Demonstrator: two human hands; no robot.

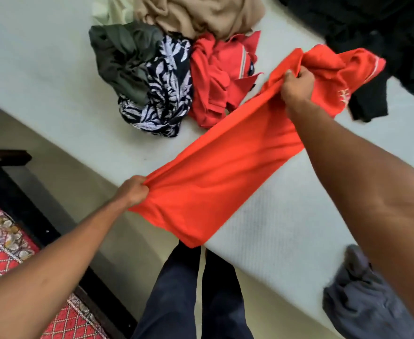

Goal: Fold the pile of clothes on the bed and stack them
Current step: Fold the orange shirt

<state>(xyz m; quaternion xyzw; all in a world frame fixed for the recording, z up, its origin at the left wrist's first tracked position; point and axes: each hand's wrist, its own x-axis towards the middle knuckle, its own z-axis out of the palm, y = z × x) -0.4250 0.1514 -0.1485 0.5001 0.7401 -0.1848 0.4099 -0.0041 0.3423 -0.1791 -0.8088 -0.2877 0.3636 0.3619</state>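
Only the head view here, looking down over the corner of the bed [42, 74], which has a pale, bare-looking top.

The orange shirt [225, 172] is pulled out between both hands and held up over the near edge of the bed. The left hand [134, 192] is closed into a fist around the shirt's lower end, with the fabric bunched in its grip. The right hand [296, 86] has its fingers curled round a gathered handful of the upper end, and the rest of that end flops past it, showing a pale stripe and some light print. One lower corner of the shirt hangs down in front of the person's dark trousers [189, 302].

The unfolded pile sits further back on the bed:
- an olive-grey garment [120, 59]
- a navy floral piece [167, 99] touching it
- a crumpled red shirt [213, 81] just beside that
- a tan garment [201, 13] behind them, with something pale green [105, 11] at its left

Black clothes [372, 33] lie at the top right, apart from the pile. A grey garment [357, 302] sits on the bed at the lower right, partly behind the right forearm.

On the floor to the left there's a dark wooden frame [30, 211] and a red patterned rug [0, 243].
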